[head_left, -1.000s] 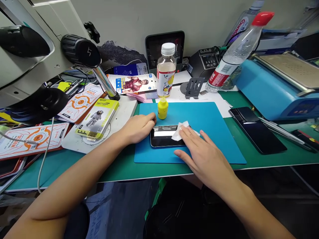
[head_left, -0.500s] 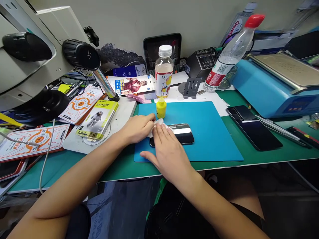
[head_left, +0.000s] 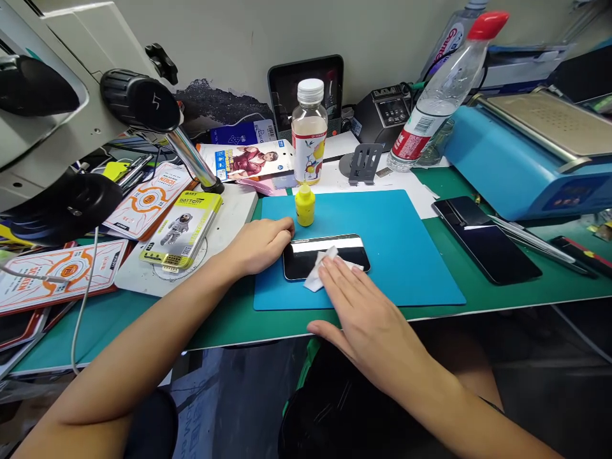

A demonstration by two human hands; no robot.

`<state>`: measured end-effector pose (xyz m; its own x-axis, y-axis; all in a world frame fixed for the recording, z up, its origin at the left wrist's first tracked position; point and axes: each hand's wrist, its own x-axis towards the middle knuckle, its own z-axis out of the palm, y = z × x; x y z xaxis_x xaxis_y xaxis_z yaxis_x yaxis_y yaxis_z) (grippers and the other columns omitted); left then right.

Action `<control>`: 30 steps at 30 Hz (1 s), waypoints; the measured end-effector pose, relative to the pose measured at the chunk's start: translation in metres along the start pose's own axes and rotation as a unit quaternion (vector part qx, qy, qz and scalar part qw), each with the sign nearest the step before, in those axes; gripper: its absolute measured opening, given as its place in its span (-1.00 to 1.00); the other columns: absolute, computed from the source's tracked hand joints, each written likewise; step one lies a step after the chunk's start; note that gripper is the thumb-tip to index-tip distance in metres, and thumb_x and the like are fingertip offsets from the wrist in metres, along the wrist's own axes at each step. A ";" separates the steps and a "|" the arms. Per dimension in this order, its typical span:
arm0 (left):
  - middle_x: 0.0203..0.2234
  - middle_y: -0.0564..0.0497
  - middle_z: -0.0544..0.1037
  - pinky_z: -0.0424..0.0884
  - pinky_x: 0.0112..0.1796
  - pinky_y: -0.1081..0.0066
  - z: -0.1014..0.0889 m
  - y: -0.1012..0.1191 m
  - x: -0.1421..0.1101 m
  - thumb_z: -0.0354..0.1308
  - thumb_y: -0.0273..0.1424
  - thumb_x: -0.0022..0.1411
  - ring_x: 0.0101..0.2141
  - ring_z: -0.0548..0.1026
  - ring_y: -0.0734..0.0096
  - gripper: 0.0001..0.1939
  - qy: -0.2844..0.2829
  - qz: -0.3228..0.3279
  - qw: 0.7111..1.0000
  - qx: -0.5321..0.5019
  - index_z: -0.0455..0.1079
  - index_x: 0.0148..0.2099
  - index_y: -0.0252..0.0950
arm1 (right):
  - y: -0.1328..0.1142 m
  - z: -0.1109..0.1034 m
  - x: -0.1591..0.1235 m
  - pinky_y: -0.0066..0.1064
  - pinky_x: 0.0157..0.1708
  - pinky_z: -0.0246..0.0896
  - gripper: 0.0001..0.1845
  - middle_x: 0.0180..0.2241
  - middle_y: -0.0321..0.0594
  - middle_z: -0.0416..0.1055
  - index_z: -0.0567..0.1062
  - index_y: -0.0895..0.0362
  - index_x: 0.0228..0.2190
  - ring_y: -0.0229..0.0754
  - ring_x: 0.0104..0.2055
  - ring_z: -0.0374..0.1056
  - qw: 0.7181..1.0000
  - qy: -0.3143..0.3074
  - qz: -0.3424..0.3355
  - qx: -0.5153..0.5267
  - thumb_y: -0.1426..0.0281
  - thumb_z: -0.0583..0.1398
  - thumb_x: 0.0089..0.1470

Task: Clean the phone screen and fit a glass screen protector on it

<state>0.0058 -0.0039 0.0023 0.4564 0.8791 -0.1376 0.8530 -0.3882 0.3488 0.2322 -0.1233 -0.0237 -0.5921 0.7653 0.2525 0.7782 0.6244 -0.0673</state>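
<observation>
A black phone (head_left: 306, 257) lies face up on the blue mat (head_left: 401, 255). My left hand (head_left: 258, 244) grips the phone's left end and holds it against the mat. My right hand (head_left: 368, 319) lies flat, its fingers pressing a small white wipe (head_left: 319, 270) onto the phone's glossy screen near the middle. A small yellow bottle (head_left: 305, 205) stands just behind the phone.
A clear drink bottle (head_left: 308, 131) stands behind the mat, and a red-capped water bottle (head_left: 442, 92) leans at the right. A blue machine (head_left: 526, 153) and a second dark phone (head_left: 485, 237) sit on the right. A microscope (head_left: 71, 121) and boxed parts (head_left: 184, 220) crowd the left.
My right hand slid the wipe from the right part of the screen to its left end, then back to the middle. My left hand stayed on the phone's left end.
</observation>
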 end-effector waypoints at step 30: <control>-0.43 0.02 0.53 0.29 -0.36 0.28 -0.001 0.002 0.000 -0.19 -0.29 0.35 -0.37 0.48 0.19 -0.74 0.046 0.019 0.997 -0.058 0.29 -0.29 -0.18 | -0.033 0.014 0.028 0.10 0.40 0.03 -0.01 0.38 0.31 0.11 0.27 0.51 0.30 0.24 0.44 0.09 0.999 0.009 0.020 0.035 -0.13 0.08 0.26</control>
<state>0.0075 -0.0045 0.0042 0.4592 0.8875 -0.0390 0.7978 -0.3927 0.4575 0.1871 -0.1203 -0.0279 -0.5566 0.7870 0.2662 0.7842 0.6035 -0.1444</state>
